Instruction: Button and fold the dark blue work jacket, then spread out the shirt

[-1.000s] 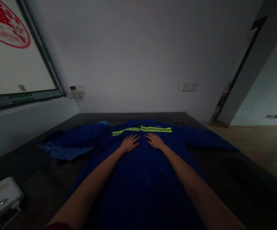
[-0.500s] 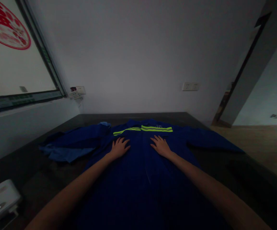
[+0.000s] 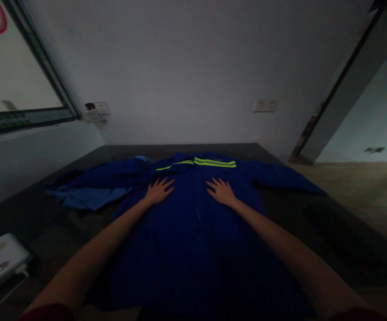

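A dark blue work jacket (image 3: 193,223) lies spread on a dark table, its collar toward the wall and its sleeves out to both sides. Yellow-green reflective strips (image 3: 215,162) cross its chest. My left hand (image 3: 159,191) rests flat with fingers spread on the chest, just below the left strip. On the other side of the front opening, my right hand (image 3: 221,191) also lies flat, fingers apart. The left sleeve (image 3: 113,174) is rumpled, with a lighter blue cloth (image 3: 89,197) showing beside it. Neither hand grips the fabric.
A white device (image 3: 2,261) with a cable stands at the table's left front. The dark tabletop (image 3: 59,232) meets a wall with sockets (image 3: 265,105) at the back. A dark flat object (image 3: 340,234) lies on the right. A window is at the left; wood floor shows at the right.
The view has tilted down slightly, so more of the jacket's lower part shows. Both hands stay flat on the chest, in nearly the same place on the fabric.
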A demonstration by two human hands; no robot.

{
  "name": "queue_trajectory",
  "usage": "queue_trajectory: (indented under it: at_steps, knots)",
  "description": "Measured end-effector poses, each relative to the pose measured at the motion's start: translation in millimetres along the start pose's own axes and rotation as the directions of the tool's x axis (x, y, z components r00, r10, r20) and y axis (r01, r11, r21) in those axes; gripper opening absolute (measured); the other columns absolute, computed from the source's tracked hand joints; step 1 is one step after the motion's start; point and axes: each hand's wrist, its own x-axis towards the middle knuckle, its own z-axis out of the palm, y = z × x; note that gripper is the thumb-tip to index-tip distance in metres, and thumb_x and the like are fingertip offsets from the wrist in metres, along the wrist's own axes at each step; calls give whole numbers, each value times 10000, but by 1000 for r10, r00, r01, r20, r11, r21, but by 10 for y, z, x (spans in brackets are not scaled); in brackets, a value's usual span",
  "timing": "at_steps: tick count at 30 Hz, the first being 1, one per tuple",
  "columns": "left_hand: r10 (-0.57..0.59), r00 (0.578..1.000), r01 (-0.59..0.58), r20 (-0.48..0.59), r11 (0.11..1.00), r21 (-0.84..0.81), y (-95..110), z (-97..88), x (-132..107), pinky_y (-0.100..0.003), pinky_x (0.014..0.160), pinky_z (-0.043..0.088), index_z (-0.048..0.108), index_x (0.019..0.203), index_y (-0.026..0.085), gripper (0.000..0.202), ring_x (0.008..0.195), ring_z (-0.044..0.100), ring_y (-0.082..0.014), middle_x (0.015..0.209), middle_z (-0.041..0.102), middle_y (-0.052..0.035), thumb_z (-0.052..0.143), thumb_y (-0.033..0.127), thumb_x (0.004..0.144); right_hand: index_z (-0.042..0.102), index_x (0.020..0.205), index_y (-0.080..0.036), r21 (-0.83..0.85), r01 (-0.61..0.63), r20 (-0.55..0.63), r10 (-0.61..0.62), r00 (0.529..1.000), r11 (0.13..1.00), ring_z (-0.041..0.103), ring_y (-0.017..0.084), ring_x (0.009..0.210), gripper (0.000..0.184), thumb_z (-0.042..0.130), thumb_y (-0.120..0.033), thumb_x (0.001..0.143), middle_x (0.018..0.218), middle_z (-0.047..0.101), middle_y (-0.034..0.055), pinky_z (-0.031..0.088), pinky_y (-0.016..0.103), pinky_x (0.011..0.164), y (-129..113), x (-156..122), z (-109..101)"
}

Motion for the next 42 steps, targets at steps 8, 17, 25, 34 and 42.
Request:
queue_trajectory:
  at_steps: [8,17,25,34,42]
  knots:
    - [28,999,-28,-31,1000,-5,-22,-20,86,-666,1003,218,322,1408,377,544,1380,187,-370,1518,260,-36,252,571,904,321,1424,-337,-6,30,23,-30,999,1000,167,344,1386,542,268,-552,930,1528,226,48,163,602,1061,60,176,0]
    - [288,938,-302,-191,952,-49,24,-139,-466,-443,1067,313,535,1249,259,392,1266,419,-231,1362,480,-56,452,269,865,440,1364,-234,13,199,-15,-199,980,980,273,279,1360,481,366,-448,940,1461,369,93,210,535,1078,207,-199,-109]
    - [262,947,-310,-187,902,-302,560,-399,17,-292,949,434,651,1062,206,269,1028,595,-184,1094,661,-37,497,209,841,664,1044,-233,174,-43,-6,45,999,984,576,223,1094,289,423,-333,918,1134,657,65,415,319,912,-285,244,-553]
    - [-65,974,-1,-215,956,-294,1101,76,489,-338,875,440,632,1077,203,257,1041,564,-227,1126,609,-91,528,249,846,552,1139,-149,265,-362,16,371,929,894,615,284,1028,512,666,-464,752,1115,642,176,475,353,779,-575,512,-174]
    - [-50,966,-19,-252,964,-266,1077,141,389,-330,868,407,583,1088,241,242,1055,520,-220,1126,582,-59,536,250,850,570,1107,-203,397,-195,-86,247,965,897,597,204,1048,416,705,-189,714,1131,642,81,454,291,836,-399,480,-51]
